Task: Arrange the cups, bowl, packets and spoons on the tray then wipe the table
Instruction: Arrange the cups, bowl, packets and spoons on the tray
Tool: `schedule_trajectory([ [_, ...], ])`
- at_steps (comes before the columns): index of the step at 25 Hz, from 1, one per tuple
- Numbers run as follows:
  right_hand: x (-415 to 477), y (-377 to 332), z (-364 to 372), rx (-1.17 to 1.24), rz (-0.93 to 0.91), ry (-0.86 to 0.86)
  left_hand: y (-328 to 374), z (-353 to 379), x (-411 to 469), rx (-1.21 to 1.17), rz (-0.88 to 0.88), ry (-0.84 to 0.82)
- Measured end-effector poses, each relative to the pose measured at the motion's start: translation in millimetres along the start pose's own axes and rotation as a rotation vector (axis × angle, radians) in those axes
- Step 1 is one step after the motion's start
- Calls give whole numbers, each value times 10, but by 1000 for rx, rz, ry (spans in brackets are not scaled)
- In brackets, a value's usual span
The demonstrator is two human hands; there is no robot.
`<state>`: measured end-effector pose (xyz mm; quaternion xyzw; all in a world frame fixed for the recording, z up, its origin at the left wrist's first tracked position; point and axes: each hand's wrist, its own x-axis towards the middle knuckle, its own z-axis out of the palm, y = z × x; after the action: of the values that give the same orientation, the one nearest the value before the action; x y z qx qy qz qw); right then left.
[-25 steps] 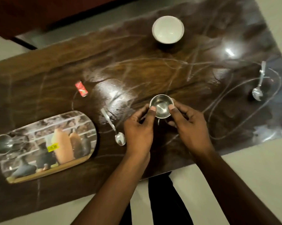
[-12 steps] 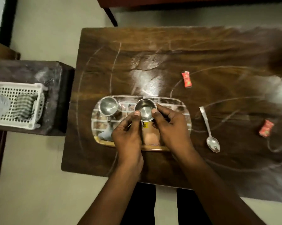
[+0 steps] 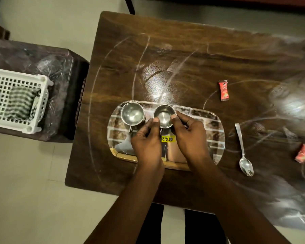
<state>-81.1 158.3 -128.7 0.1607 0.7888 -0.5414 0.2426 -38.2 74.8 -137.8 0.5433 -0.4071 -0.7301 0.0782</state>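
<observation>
**Two steel cups side by side on the tray**

Dark wooden table (image 3: 192,55) streaked with pale smears fills most of the view. Off its left end a white basket (image 3: 19,99) with a striped cloth (image 3: 19,104) inside sits on a low side stand. On the table's near edge lies a printed tray (image 3: 213,131) carrying a yellow price sticker (image 3: 167,139). One steel cup (image 3: 132,114) stands at the tray's far left; just beside it a second cup (image 3: 164,115) is pinched at its rim by the left hand (image 3: 145,140) and the right hand (image 3: 189,136). Right of the tray lie a spoon (image 3: 244,152), one red packet (image 3: 223,90) farther back, and another packet (image 3: 303,153) near the right edge
</observation>
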Motion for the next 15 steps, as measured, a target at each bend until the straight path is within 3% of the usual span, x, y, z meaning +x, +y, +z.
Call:
schedule_trajectory([
  [15,32,-86,-53,-71,-24,-34,67,8,-202,131,21,98],
])
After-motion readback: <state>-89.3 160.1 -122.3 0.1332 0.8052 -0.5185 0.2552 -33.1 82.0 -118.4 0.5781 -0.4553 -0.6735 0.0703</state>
